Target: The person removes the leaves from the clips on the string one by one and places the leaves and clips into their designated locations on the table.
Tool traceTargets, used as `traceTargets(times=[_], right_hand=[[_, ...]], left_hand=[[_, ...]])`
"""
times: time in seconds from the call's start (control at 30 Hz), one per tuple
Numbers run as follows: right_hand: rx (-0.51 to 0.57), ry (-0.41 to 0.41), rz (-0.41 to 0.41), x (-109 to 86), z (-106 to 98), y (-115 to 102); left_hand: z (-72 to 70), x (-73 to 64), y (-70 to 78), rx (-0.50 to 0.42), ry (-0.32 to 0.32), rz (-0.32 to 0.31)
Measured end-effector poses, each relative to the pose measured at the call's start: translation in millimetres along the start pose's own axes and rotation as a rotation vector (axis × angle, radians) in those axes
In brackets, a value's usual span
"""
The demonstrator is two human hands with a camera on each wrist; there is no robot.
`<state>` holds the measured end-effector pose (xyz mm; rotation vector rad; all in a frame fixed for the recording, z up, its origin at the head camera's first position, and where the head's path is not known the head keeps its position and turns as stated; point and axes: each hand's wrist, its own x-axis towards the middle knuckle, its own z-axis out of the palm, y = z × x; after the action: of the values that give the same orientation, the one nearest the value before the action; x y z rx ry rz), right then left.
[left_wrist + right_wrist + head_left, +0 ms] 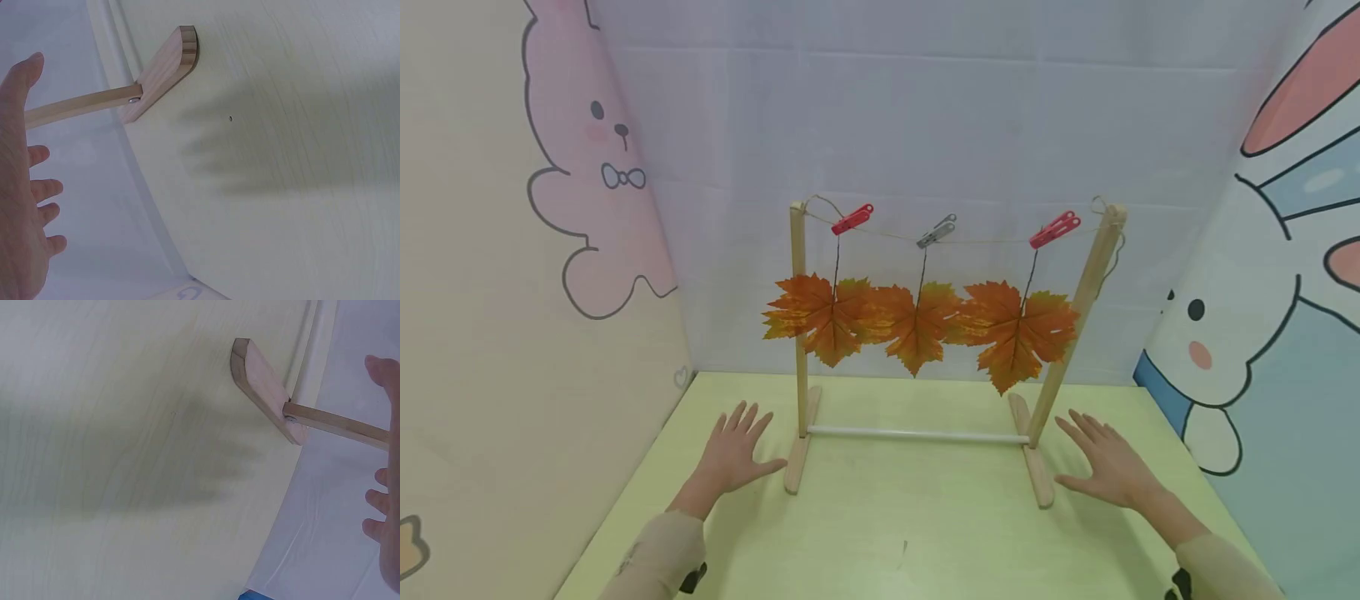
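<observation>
A wooden frame with a white crossbar stands on the table, a string tied between its two posts. From the string hang three orange maple leaves, the left leaf, the middle leaf and the right leaf. Their stems are clipped by a red clothespin, a grey clothespin and another red clothespin. My left hand is spread just left of the frame's left foot, holding nothing. Beyond the right foot, my right hand is likewise spread, with nothing in it.
The pale yellow table meets a white back sheet. Side panels flank it, one with a pink bear drawing, the other with a white rabbit drawing. Loose string ends dangle at the right post.
</observation>
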<state>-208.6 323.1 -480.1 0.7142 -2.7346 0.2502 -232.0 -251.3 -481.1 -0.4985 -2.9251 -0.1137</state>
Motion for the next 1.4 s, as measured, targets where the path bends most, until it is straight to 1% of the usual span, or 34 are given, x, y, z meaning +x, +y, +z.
traceTargets(times=[0.13, 0.23, 0.3, 0.4, 0.57, 0.63, 0.77, 1.03, 1.17, 1.33, 1.4], right_hand=[[0.045, -0.023, 0.019, 3.8, 0, -2], [0.082, -0.044, 0.057, 7.5, -1, -6], [0.113, -0.052, 0.081, 10.5, -3, -9], [0.151, -0.052, 0.097, 15.4, -6, -16], [0.191, -0.051, 0.121, 22.8, -11, -23], [0.209, -0.052, 0.133, 25.4, -13, -26], [0.247, -0.060, 0.147, 30.1, -16, -30], [0.333, -0.024, 0.069, 41.3, -25, -40], [0.382, -0.027, 0.068, 46.6, -32, -46], [0.415, -0.029, 0.061, 52.1, -37, -50], [0.427, -0.028, 0.056, 54.0, -39, -51]], left_hand=[[0.0, 2.4, -1.0, -0.044, 0.033, 0.030], [-2.1, 4.1, 0.6, -0.075, 0.061, 0.050], [-4.4, 5.0, 2.2, -0.094, 0.069, 0.055], [-7.5, 6.0, 4.0, -0.114, 0.062, 0.051], [-13.8, 9.7, 6.6, -0.139, 0.038, 0.020], [-17.1, 11.5, 7.8, -0.154, 0.039, 0.012], [-23.4, 14.7, 10.1, -0.173, 0.053, 0.017], [-34.3, 20.2, 14.6, -0.190, 0.084, 0.052], [-40.7, 24.1, 18.1, -0.200, 0.092, 0.071], [-49.0, 28.0, 22.6, -0.200, 0.108, 0.096], [-52.7, 29.1, 25.6, -0.191, 0.122, 0.123]])
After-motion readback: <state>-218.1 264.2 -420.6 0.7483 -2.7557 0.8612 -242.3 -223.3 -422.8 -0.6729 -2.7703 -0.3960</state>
